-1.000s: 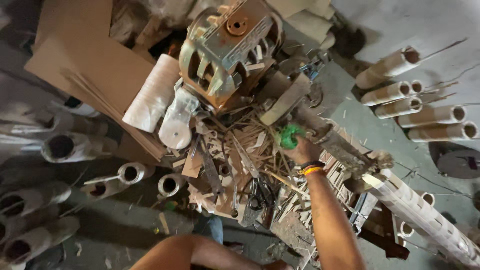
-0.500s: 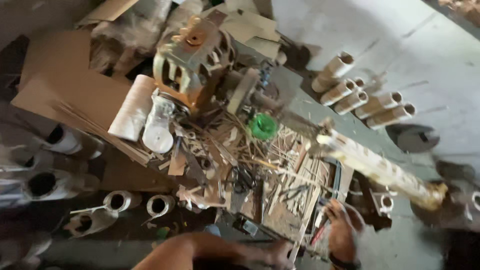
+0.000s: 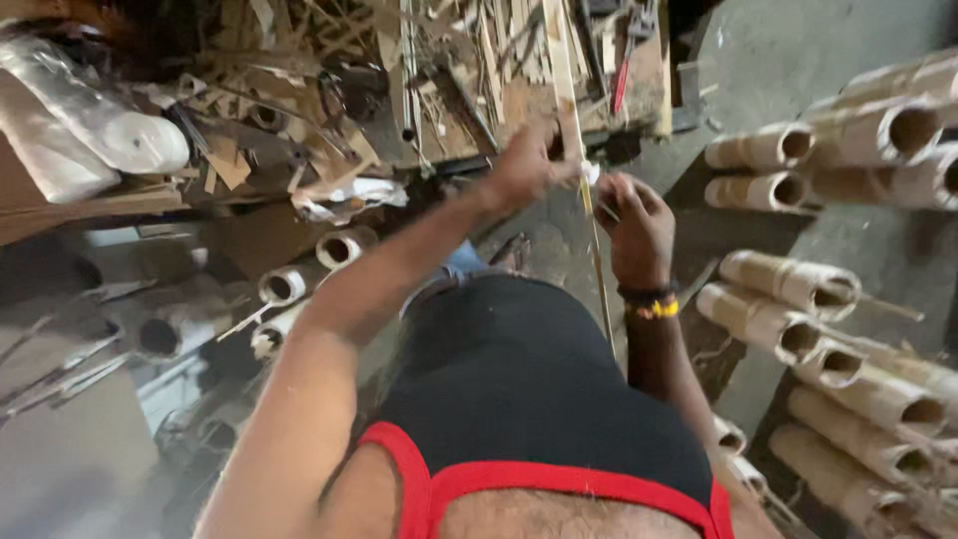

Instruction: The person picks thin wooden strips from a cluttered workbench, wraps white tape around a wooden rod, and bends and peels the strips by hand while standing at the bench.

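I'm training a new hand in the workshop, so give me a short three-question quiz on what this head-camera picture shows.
1. True or false: both hands are raised in front of the body at a thin bamboo strip.
2. Which wrist wears the beaded band? A) left B) right C) neither
3. Fill in: the bamboo tubes at the right lie with their ___ ends towards the camera.

Key:
1. True: the left hand and right hand meet at the thin bamboo strip.
2. B: the beaded band is on the right wrist.
3. Open: see the bamboo tubes.
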A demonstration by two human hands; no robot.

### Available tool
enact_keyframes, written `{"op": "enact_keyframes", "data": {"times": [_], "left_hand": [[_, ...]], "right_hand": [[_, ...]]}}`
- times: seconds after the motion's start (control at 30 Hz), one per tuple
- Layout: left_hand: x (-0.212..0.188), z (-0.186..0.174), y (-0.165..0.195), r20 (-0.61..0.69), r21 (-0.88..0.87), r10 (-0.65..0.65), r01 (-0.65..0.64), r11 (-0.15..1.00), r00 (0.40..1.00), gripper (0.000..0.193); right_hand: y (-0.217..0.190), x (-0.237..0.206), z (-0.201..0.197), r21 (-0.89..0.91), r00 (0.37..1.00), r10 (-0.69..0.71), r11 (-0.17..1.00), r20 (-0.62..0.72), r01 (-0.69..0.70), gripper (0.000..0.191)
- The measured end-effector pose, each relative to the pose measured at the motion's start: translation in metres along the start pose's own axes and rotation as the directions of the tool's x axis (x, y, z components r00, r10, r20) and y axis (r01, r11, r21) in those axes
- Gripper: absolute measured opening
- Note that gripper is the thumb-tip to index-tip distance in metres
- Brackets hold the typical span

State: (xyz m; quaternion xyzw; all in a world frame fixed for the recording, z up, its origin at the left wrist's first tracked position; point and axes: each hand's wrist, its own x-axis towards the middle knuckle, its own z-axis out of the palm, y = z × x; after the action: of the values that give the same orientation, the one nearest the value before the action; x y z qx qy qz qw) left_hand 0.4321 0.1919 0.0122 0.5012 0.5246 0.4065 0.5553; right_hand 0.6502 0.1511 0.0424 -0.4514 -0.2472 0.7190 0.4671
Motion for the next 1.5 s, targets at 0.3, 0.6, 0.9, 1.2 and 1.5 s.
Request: {"op": "enact_keyframes", "data": {"times": [0.3, 0.6, 0.9, 1.2, 1.5], "left_hand": [[-0.031, 0.012, 0.068, 0.09, -0.118, 0.01, 0.001, 0.993, 0.996, 0.02], [-0.035, 0.002, 0.096, 0.147, -0.09, -0.052, 0.066, 0.994, 0.988, 0.018], [-0.031, 0.002, 0.101, 0.154, 0.06, 0.01, -0.02, 0.998, 0.988, 0.021], [-0.026, 0.002, 0.099, 0.171, 0.13, 0.094, -0.117, 0.985, 0.981, 0.026], [-0.024, 0.003, 0.114, 0.111, 0.274, -0.044, 0.012, 0.962, 0.993, 0.035]], "right_hand": [[-0.03, -0.015, 0.023, -0.183, 0.977, -0.013, 0.982, 0.212, 0.053, 0.022], [-0.044, -0.047, 0.057, -0.657, 0.615, -0.703, 0.28, 0.356, 0.7, 0.01], [-0.056, -0.068, 0.074, -0.697, 0.333, -0.705, -0.316, 0.627, 0.643, 0.013], [-0.058, -0.068, 0.07, -0.648, 0.313, -0.605, -0.478, 0.732, 0.593, 0.015], [-0.061, -0.057, 0.048, -0.565, 0.351, -0.81, 0.03, 0.469, 0.825, 0.026]]}}
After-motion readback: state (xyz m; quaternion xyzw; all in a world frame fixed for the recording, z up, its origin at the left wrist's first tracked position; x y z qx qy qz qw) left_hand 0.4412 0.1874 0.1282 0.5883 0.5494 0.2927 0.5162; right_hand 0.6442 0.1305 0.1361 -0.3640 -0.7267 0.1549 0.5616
